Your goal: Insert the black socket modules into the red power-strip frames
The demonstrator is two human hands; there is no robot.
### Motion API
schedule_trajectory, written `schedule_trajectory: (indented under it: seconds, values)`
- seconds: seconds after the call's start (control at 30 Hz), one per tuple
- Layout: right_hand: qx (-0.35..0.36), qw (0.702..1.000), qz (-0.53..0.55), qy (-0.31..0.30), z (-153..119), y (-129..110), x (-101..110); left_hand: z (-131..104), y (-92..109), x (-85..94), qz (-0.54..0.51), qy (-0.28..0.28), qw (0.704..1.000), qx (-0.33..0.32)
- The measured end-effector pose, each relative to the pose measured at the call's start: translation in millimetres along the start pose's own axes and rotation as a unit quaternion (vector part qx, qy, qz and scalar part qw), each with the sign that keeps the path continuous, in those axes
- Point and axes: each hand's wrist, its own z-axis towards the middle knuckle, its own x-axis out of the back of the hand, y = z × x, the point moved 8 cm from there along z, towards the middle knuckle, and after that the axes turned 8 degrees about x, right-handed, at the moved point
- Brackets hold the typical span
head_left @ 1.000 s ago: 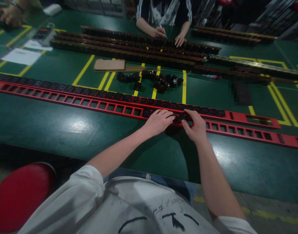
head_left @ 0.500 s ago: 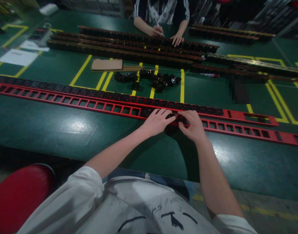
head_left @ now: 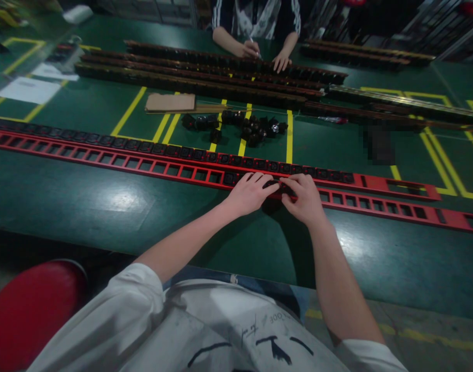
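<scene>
A long red slotted strip (head_left: 360, 202) lies across the table in front of me, with a black socket (head_left: 229, 179) seated in one slot just left of my hands. My left hand (head_left: 249, 193) is curled over this strip, fingers on its far side and thumb reaching right. Close beside it, my right hand (head_left: 305, 200) has thumb and fingers bent around a black socket at the strip, mostly hidden by the fingers. Whether that socket is fully seated cannot be seen. Behind runs a second red strip (head_left: 399, 190), its row of slots filled with black sockets.
Loose black sockets (head_left: 255, 129) lie in a pile beyond the strips, near a cardboard piece (head_left: 170, 102). Farther back are long dark strips (head_left: 190, 82) and a co-worker's hands (head_left: 252, 49), one holding a pen. A red stool (head_left: 35, 315) stands at lower left.
My right hand has shifted very slightly left, toward my left hand. My left hand and the strips stay in place.
</scene>
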Motion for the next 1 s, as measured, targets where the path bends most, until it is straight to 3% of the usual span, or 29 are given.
schedule_trajectory:
  seconds: [1.0]
  values:
    - [-0.003,0.997,0.076,-0.016,-0.4,15.5,0.3,-0.3,-1.4,-0.2,-0.008,0.001,1.000,0.006]
